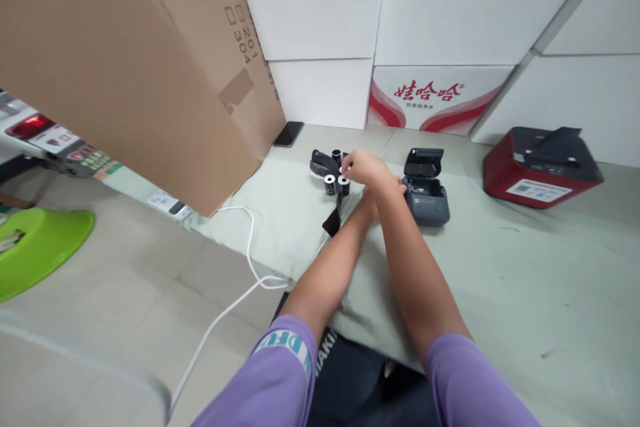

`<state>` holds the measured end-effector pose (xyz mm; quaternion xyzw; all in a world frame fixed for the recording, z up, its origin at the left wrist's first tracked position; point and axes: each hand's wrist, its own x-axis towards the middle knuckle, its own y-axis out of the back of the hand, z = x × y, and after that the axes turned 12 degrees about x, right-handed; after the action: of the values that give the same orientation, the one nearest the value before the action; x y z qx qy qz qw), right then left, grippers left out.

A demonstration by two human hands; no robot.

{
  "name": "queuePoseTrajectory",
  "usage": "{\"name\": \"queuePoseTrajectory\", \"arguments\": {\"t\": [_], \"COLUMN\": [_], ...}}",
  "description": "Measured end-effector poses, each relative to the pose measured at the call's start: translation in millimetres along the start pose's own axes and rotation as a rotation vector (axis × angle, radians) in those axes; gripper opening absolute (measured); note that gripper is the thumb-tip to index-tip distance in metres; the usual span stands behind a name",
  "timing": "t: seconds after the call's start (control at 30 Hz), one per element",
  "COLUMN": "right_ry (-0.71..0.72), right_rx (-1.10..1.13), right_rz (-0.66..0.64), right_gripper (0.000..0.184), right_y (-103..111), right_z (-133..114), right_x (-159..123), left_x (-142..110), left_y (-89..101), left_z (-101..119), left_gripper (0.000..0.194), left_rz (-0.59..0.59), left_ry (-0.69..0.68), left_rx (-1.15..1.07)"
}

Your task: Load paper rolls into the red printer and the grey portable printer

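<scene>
My forearms cross over the table. My right hand (366,167) lies over the left wrist, with its fingers curled down among several small black rolls with white ends (330,184). A bit of white shows at its fingertips; what they pinch is mostly covered. Beneath it, my left hand (397,187) reaches to the right and holds the left side of a small dark grey printer (429,205). The printer's lid (423,161) stands raised, and its inner bay is visible. Next to the rolls lie a black strap-like piece (324,163) and a dark flat tab (332,221).
A large cardboard box (190,80) leans over the table's left side, with a phone (289,134) beside it. White boxes (320,90) line the back. A red-and-black box (537,170) stands at right. A white cable (250,240) hangs over the near edge.
</scene>
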<state>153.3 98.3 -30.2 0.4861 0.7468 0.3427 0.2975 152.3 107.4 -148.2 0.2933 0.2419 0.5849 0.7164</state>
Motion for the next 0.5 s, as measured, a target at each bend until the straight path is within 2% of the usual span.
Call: {"name": "queuePoseTrajectory", "arguments": {"t": [0.1,0.2,0.33,0.4,0.5], "right_ry": [-0.014,0.071,0.2,0.201,0.171], "right_rx": [-0.026,-0.003,0.018,-0.013,-0.07], "right_rz": [-0.024,0.032,-0.028,-0.06,-0.039], "right_gripper": [0.022,0.025,0.028,0.032,0.034], "right_y": [-0.2,-3.1,-13.3,-20.2,-28.8], "right_z": [-2.0,-5.2,-10.9,-15.4,-22.1], "right_x": [-0.3,0.4,0.6,-1.7,-6.3], "left_x": [-0.8,-2.4,-5.9,-9.1,-14.9], "left_y": [0.5,1.8,6.4,9.8,14.8], "left_z": [-2.0,-1.1,6.4,10.6,14.9], "left_gripper": [0.029,0.027,0.022,0.02,0.021], "left_rz": [0.007,0.025,0.022,0.034,0.066], "left_ry": [-0.114,-0.167,-0.136,-0.113,-0.108], "left_rx": [0.053,0.117,0.159,0.164,0.154]}}
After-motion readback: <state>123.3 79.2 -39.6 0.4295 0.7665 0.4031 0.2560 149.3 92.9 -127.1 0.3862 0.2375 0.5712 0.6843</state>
